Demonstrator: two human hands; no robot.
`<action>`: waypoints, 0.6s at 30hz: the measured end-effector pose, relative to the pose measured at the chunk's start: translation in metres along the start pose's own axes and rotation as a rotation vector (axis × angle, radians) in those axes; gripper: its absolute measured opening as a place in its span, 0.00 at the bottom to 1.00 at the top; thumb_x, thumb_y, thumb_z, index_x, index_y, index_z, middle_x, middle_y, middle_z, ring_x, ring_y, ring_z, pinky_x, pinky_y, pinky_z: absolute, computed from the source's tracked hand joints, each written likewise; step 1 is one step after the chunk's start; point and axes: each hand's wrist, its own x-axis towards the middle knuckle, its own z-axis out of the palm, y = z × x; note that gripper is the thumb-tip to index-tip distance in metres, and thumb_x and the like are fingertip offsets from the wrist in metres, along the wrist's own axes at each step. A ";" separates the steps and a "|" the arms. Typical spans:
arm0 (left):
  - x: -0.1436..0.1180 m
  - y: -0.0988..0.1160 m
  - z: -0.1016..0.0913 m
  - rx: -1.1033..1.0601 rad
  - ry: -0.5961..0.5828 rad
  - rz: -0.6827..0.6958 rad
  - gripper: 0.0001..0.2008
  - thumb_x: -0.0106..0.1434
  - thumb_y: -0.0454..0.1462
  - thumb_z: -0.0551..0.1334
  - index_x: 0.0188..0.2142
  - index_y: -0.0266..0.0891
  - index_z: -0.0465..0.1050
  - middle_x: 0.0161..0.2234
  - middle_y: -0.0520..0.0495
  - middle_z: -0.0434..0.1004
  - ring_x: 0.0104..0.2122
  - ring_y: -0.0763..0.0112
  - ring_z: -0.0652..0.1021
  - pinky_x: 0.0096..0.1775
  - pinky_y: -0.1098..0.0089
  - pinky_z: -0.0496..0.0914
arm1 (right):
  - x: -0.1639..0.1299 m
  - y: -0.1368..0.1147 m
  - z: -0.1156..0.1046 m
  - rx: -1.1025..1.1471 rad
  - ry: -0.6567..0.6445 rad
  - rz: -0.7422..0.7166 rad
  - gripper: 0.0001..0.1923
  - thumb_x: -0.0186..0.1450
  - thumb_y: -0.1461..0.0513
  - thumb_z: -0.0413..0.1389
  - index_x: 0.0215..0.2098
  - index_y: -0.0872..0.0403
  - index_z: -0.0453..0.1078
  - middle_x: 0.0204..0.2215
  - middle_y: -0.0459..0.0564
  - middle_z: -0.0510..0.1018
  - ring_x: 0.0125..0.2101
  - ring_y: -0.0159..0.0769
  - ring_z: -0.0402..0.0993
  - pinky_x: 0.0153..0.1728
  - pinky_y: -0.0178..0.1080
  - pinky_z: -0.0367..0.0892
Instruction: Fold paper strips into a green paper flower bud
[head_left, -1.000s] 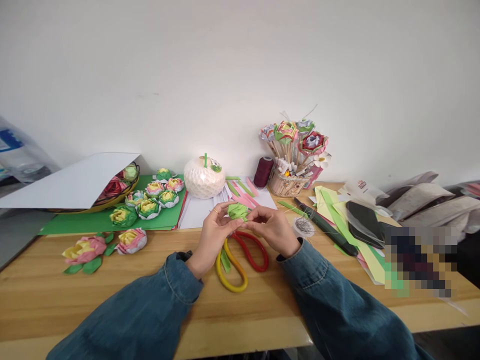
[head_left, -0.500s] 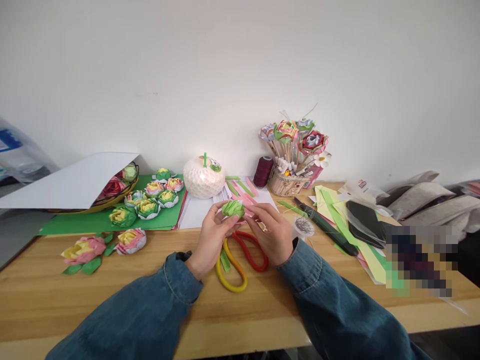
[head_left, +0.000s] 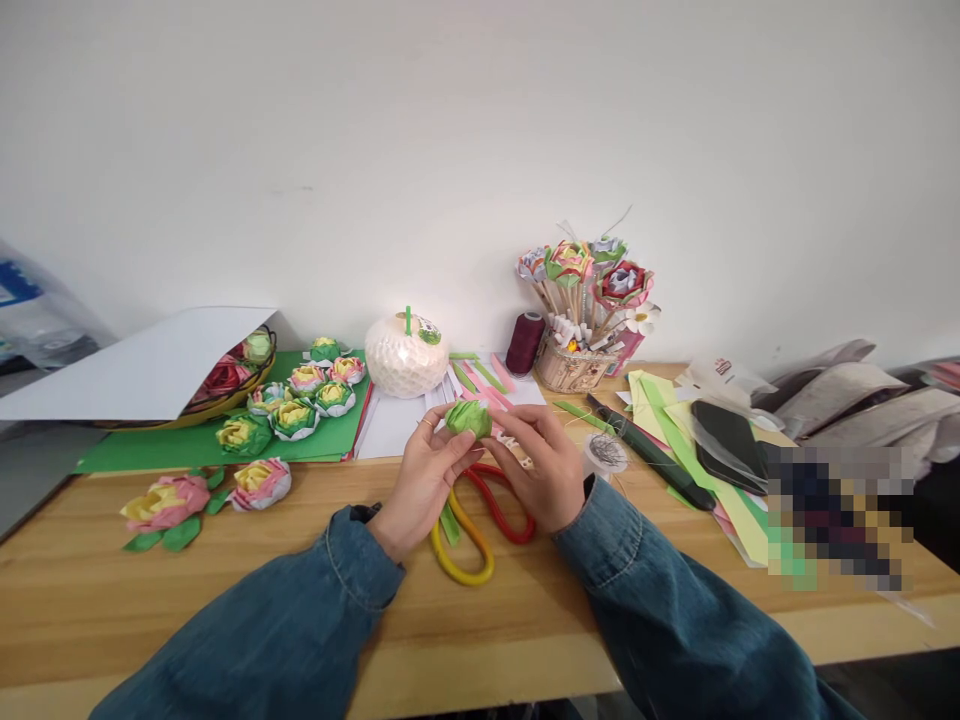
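A small green folded paper flower (head_left: 469,417) is held above the wooden table (head_left: 225,570) between both hands. My left hand (head_left: 424,480) grips it from the left with thumb and fingers. From the right, the fingertips of my right hand (head_left: 544,470) pinch its edge. Beneath the hands lie scissors with a yellow loop (head_left: 461,555) and a red loop (head_left: 510,510), plus a green paper strip (head_left: 450,522).
Finished paper lotus flowers (head_left: 296,415) sit on green card at left, two more (head_left: 169,500) on bare wood. A white round lamp (head_left: 407,355), a dark thread spool (head_left: 525,343), a basket of stemmed paper flowers (head_left: 581,300) and paper strips (head_left: 712,470) stand behind and right.
The green flower has been turned and lifted slightly between the fingers. My right hand has shifted a little left and closer around it.
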 end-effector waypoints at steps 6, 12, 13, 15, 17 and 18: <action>-0.001 -0.001 0.000 -0.002 -0.003 0.001 0.16 0.50 0.30 0.65 0.38 0.40 0.65 0.33 0.54 0.74 0.30 0.80 0.75 0.34 0.77 0.70 | -0.005 0.004 0.000 -0.073 0.012 -0.152 0.12 0.59 0.68 0.54 0.41 0.53 0.70 0.29 0.51 0.74 0.29 0.33 0.70 0.28 0.36 0.69; -0.001 -0.002 -0.001 -0.010 -0.026 -0.006 0.15 0.51 0.30 0.64 0.38 0.41 0.64 0.34 0.54 0.74 0.31 0.80 0.75 0.35 0.76 0.70 | -0.001 0.001 -0.004 0.012 0.030 -0.040 0.10 0.59 0.67 0.55 0.40 0.53 0.70 0.30 0.51 0.73 0.30 0.33 0.71 0.30 0.36 0.69; -0.001 -0.001 -0.001 -0.006 -0.029 -0.005 0.16 0.51 0.30 0.64 0.38 0.41 0.64 0.34 0.53 0.74 0.32 0.79 0.75 0.36 0.75 0.70 | 0.001 0.001 -0.004 0.054 0.025 0.007 0.09 0.59 0.66 0.54 0.39 0.53 0.70 0.30 0.51 0.72 0.31 0.33 0.70 0.31 0.36 0.70; -0.002 -0.001 0.000 0.004 -0.030 -0.009 0.16 0.50 0.30 0.64 0.38 0.41 0.64 0.34 0.53 0.74 0.33 0.78 0.75 0.38 0.74 0.70 | 0.003 0.000 -0.003 0.122 0.012 0.074 0.07 0.60 0.66 0.53 0.37 0.53 0.70 0.29 0.50 0.72 0.31 0.33 0.70 0.31 0.36 0.70; -0.003 0.000 0.001 0.020 -0.032 -0.024 0.17 0.49 0.29 0.65 0.38 0.42 0.64 0.35 0.54 0.74 0.34 0.78 0.74 0.38 0.74 0.70 | 0.003 0.002 -0.002 0.132 0.009 0.089 0.05 0.60 0.66 0.53 0.34 0.53 0.70 0.28 0.49 0.72 0.31 0.32 0.70 0.30 0.35 0.69; -0.003 0.000 0.002 0.029 -0.036 -0.033 0.18 0.49 0.29 0.65 0.38 0.42 0.64 0.35 0.54 0.74 0.34 0.78 0.74 0.37 0.74 0.69 | 0.002 0.003 -0.002 0.108 0.007 0.068 0.05 0.60 0.66 0.53 0.34 0.53 0.70 0.28 0.49 0.72 0.30 0.32 0.70 0.29 0.35 0.69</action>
